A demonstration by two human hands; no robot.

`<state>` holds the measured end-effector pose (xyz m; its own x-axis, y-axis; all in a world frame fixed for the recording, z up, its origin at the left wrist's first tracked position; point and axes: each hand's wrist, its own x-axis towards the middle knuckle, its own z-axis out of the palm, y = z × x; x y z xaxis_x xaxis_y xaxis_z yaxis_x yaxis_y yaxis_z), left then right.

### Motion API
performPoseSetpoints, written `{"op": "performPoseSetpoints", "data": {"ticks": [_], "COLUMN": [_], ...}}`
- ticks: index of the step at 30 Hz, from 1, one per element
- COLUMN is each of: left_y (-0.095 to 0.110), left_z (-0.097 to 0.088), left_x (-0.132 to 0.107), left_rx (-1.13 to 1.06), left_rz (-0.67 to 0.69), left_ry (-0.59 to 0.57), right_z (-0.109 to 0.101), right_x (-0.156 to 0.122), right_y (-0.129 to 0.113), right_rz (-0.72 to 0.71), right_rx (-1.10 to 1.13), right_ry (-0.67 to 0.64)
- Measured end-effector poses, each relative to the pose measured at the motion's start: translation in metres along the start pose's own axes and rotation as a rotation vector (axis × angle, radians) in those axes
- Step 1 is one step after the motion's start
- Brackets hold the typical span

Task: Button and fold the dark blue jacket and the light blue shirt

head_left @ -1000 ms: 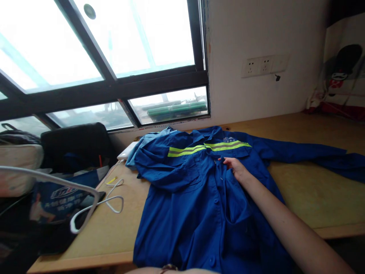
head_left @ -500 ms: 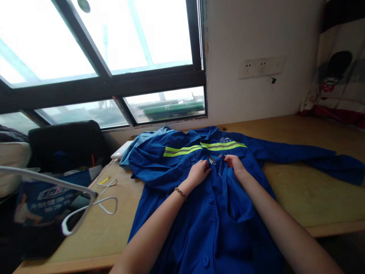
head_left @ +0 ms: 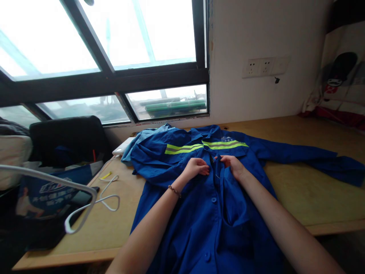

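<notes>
A blue long-sleeved work shirt lay on a pale wooden table, collar farthest away. The left hand and right hand, side by side, each pinched its front opening.

A left forearm and a right forearm are shown bare from the lower edge of the frame up to its centre. A thin bracelet of small dark brown beads is worn at the wrist behind the left hand. The right hand and its wrist are left uncovered.
</notes>
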<state>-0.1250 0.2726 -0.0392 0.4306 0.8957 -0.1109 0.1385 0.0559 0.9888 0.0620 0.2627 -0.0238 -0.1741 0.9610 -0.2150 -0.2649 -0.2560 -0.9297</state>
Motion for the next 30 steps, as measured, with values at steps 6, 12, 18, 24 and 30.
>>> {"op": "performPoseSetpoints", "data": {"ticks": [6, 12, 18, 24, 30], "left_y": [0.006, -0.001, -0.005, -0.003, -0.001], "left_z": [0.008, 0.013, 0.015, 0.015, 0.017], "left_x": [-0.006, -0.006, -0.005, -0.006, -0.009], "left_rx": [-0.335, -0.385, -0.405, -0.423, -0.335], "left_rz": [-0.004, 0.044, 0.075, 0.073, 0.064], "left_ry": [0.008, 0.095, 0.163, 0.181, 0.167], "right_z": [0.005, 0.006, 0.01, 0.011, 0.009], "right_x": [-0.001, -0.001, -0.005, -0.007, -0.001], "right_y": [0.005, 0.006, 0.004, 0.005, 0.014], "right_rz": [0.114, 0.041, 0.043, 0.0, -0.222], "right_rx": [0.047, 0.027, 0.077, 0.016, -0.291], "right_ry": [-0.079, -0.057, -0.044, -0.092, 0.035]}}
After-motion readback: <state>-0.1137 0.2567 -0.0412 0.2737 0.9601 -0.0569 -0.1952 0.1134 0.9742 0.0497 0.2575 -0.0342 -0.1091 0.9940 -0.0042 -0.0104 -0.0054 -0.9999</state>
